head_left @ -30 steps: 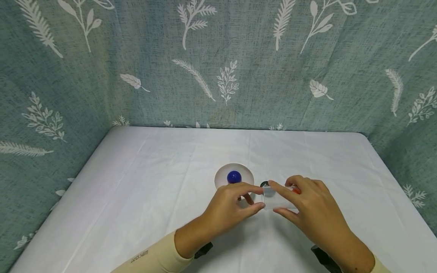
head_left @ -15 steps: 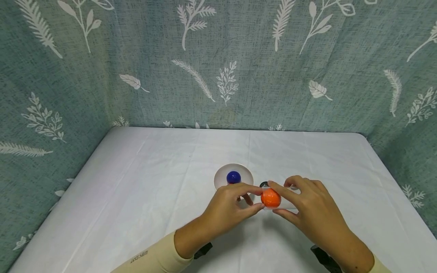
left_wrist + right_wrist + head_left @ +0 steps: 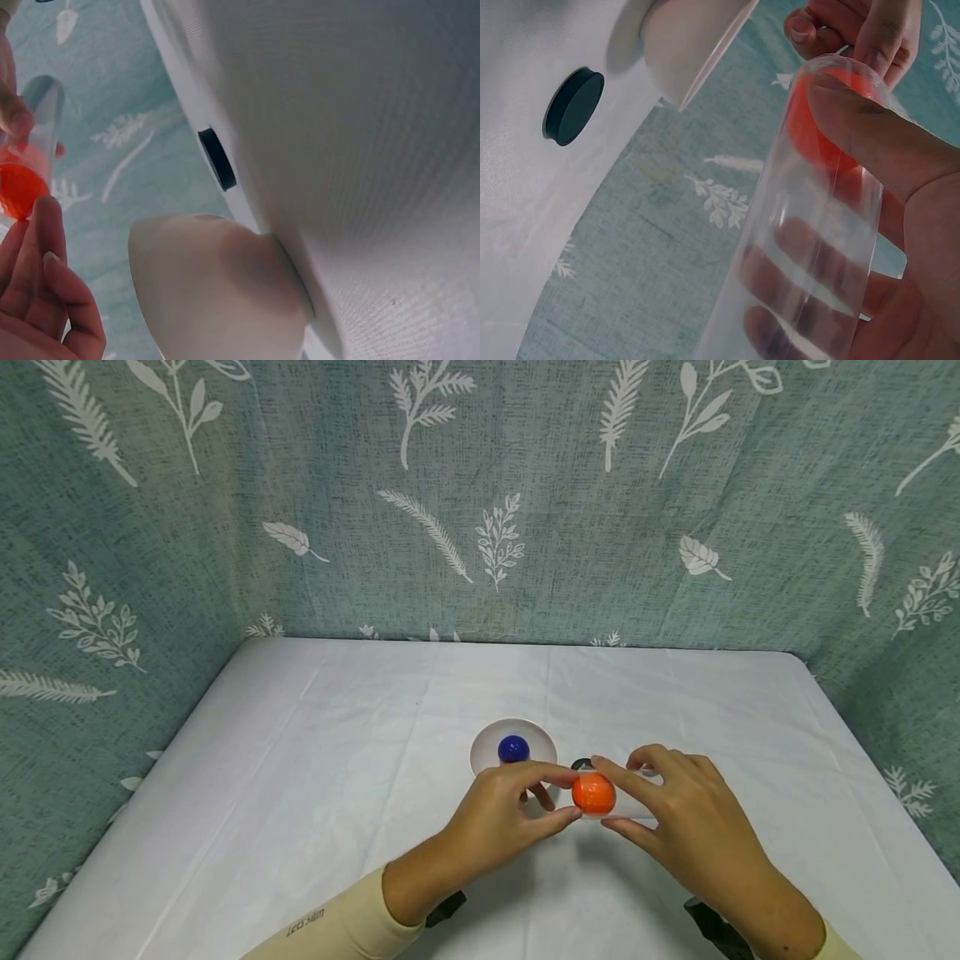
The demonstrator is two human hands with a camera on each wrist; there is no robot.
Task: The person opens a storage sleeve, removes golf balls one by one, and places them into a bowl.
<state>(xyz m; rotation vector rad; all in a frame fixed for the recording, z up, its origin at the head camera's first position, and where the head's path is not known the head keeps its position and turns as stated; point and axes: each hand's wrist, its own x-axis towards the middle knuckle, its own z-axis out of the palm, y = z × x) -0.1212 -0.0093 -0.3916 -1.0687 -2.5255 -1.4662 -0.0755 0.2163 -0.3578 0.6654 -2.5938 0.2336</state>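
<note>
A clear plastic tube (image 3: 780,225) lies roughly level above the table, with an orange ball (image 3: 594,794) inside at its left end. My right hand (image 3: 682,818) grips the tube, its thumb and fingers (image 3: 877,135) on opposite sides of the wall. My left hand (image 3: 502,802) pinches the tube's left end between thumb and fingers, beside the ball. Behind the hands, a white bowl (image 3: 482,743) holds a blue ball (image 3: 513,748); a sliver of something reddish shows under that ball, mostly hidden by my left hand.
A dark round lid (image 3: 574,106) lies on the white-covered table (image 3: 337,760) just beyond the tube, to the right of the bowl. Green leaf-patterned curtains (image 3: 337,593) rise behind the table and along its sides.
Inside the tube, the orange ball has moved from the right end, under my right hand, to the left end by my left hand. Both hands have stayed nearly still.
</note>
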